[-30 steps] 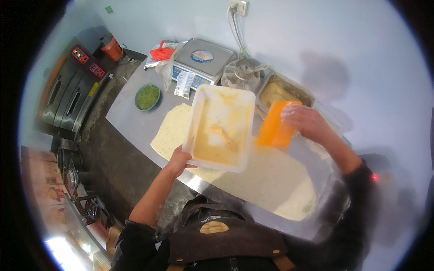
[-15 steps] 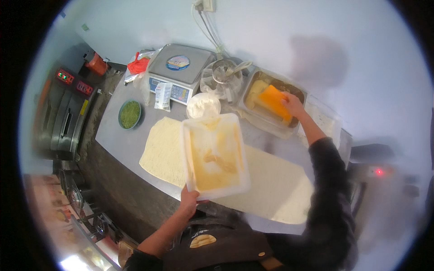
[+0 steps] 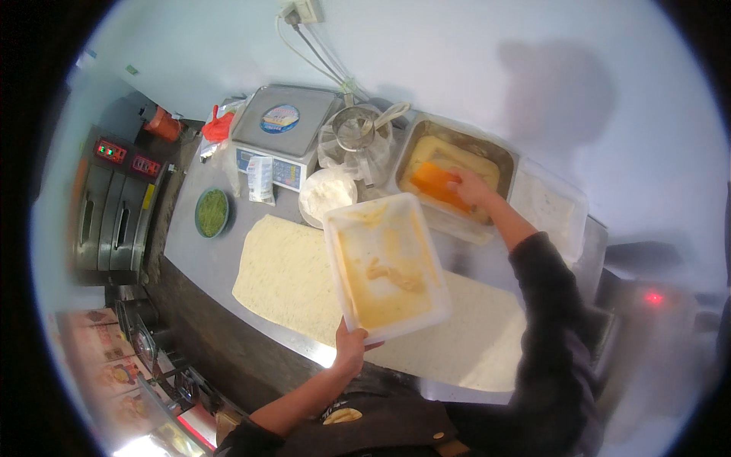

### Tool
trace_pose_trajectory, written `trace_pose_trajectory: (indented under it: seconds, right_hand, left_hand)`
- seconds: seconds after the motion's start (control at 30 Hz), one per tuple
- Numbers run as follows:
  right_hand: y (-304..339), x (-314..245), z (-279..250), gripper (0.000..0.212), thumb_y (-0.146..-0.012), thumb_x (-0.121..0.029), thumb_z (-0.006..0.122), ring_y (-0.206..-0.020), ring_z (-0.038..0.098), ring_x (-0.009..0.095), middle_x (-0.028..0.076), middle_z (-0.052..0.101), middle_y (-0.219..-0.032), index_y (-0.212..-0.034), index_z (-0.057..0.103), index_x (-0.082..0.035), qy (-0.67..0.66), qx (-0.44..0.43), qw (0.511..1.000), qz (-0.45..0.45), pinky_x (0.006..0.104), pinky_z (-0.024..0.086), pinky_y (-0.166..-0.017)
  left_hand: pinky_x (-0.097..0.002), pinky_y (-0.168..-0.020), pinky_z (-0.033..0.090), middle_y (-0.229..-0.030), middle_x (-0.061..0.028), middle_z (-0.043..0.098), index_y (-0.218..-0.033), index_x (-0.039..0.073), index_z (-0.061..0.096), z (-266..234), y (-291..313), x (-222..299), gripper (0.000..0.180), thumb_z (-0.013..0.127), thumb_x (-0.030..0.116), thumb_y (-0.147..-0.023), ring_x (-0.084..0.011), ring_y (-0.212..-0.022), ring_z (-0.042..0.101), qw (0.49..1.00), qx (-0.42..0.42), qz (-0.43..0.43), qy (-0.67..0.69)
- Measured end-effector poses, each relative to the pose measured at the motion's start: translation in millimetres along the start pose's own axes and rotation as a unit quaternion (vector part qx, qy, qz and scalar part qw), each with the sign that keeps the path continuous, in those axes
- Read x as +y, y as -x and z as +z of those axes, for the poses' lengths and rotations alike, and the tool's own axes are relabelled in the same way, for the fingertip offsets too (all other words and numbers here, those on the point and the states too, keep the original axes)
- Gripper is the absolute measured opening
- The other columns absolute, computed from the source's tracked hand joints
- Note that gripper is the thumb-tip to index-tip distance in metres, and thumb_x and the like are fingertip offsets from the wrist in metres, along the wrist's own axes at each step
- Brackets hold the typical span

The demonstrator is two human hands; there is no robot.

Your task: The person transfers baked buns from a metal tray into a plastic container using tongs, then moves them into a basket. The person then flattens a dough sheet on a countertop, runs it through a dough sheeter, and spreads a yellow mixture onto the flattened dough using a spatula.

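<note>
My left hand (image 3: 351,349) is closed on the near edge of a shallow white plastic tub (image 3: 440,305), held tilted above the table. Yellow-brown paste is smeared over the inside of the tub. In my right hand (image 3: 472,189) is an orange dough scraper (image 3: 440,186), down inside a rectangular metal pan (image 3: 403,156). The pan holds a pale yellow paste (image 3: 457,156), which the scraper touches. Beneath the tub, a long flat sheet of pale dough (image 3: 283,278) lies across the table, its middle partly hidden by the tub.
A bowl of white flour (image 3: 327,192) stands beyond the tub. Farther left are a scale (image 3: 278,122), a small white packet (image 3: 260,180) and a bowl of chopped greens (image 3: 212,213). A strainer (image 3: 354,131) sits left of the pan, a white container (image 3: 550,209) right of it.
My right hand has moved the scraper lower and left within the pan, and it now sits flatter against the paste. The tub in my left hand has turned slightly. The whole view has shifted a little.
</note>
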State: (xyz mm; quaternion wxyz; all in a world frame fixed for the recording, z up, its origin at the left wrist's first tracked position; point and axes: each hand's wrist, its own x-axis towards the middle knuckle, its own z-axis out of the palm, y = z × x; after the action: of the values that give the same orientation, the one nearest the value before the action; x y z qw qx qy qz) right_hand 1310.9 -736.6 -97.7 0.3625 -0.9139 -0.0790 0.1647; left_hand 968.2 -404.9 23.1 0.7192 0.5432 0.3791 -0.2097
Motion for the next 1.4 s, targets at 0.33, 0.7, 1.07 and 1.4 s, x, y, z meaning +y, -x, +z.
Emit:
trace_pose_trajectory:
  seconds: [0.33, 0.7, 1.07, 1.4]
  right_hand:
    - [-31, -16, -44, 0.050, -0.099, -0.018, 0.065, -0.104, 0.068, 0.022, 0.012, 0.068, -0.124, -0.146, 0.053, -0.003, -0.058, -0.180, 0.981, 0.034, 0.0361, 0.056, -0.088]
    - [-39, 1, -53, 0.060, -0.101, -0.015, 0.063, -0.086, 0.066, 0.015, 0.006, 0.066, -0.102, -0.155, 0.039, -0.005, -0.167, -0.269, 0.938, 0.143, 0.0296, 0.055, -0.073]
    - [-45, 12, -51, 0.060, -0.101, -0.014, 0.065, -0.076, 0.060, 0.011, 0.002, 0.065, -0.096, -0.155, 0.041, -0.004, -0.254, -0.271, 0.921, 0.113, 0.0271, 0.054, -0.072]
    - [-51, 17, -46, 0.061, -0.100, -0.020, 0.067, -0.080, 0.068, 0.013, 0.002, 0.069, -0.098, -0.155, 0.043, -0.007, -0.228, -0.288, 0.918, 0.152, 0.0292, 0.054, -0.068]
  left_hand:
    - [-0.0536, -0.086, 0.063, -0.136, -0.0224, 0.054, -0.150, 0.002, 0.036, 20, 5, -7, 0.068, 0.041, -0.005, -0.082, -0.0427, -0.114, 0.064, 1.000, 0.029, -0.008, -0.010]
    - [-0.0533, -0.088, 0.064, -0.140, -0.0214, 0.050, -0.153, 0.003, 0.031, 29, 10, -15, 0.070, 0.038, -0.008, -0.084, -0.0425, -0.119, 0.062, 1.000, 0.023, -0.015, 0.008]
    - [-0.0555, -0.092, 0.061, -0.141, -0.0200, 0.050, -0.154, 0.008, 0.030, 17, 21, -38, 0.070, 0.042, -0.007, -0.086, -0.0414, -0.122, 0.060, 0.999, 0.023, 0.000, 0.046]
    - [-0.0494, -0.092, 0.064, -0.141, -0.0169, 0.046, -0.150, 0.007, 0.029, 75, -1, -63, 0.068, 0.041, -0.010, -0.086, -0.0382, -0.123, 0.059, 0.991, 0.023, 0.004, 0.130]
